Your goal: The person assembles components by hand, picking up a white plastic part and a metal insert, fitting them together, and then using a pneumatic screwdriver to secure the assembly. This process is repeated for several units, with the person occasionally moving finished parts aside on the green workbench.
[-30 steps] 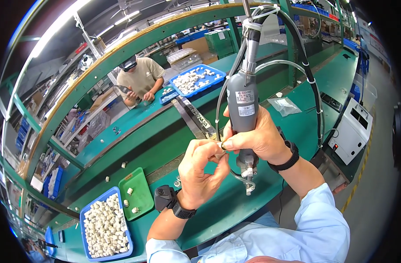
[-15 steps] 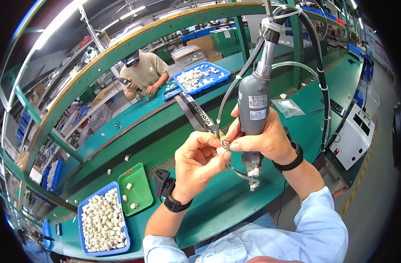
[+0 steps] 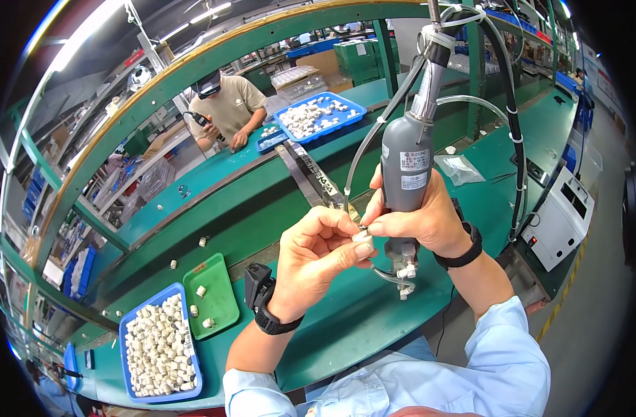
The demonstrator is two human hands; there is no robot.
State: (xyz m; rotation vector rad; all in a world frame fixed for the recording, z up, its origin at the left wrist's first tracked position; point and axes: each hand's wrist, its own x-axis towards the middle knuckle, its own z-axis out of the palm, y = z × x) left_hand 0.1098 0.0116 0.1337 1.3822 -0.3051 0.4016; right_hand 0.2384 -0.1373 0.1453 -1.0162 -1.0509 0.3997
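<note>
"What are we gripping?"
"Our left hand (image 3: 311, 256) pinches a white fitting (image 3: 362, 237) between closed fingertips to steady it; our right hand (image 3: 432, 224) seems wrapped around the grey tool (image 3: 407, 163)."
"And farther out?"
"Blue tray (image 3: 166, 397), green tray (image 3: 222, 302): handy at our left."

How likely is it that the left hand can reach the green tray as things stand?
Probably yes: nothing visible stands between the left hand and the green tray, though that hand is pinching a small white fitting.

Wht lbls (image 3: 414, 161) on gry tool (image 3: 395, 170), wht lettering (image 3: 325, 183) on blk strip (image 3: 305, 163).
</note>
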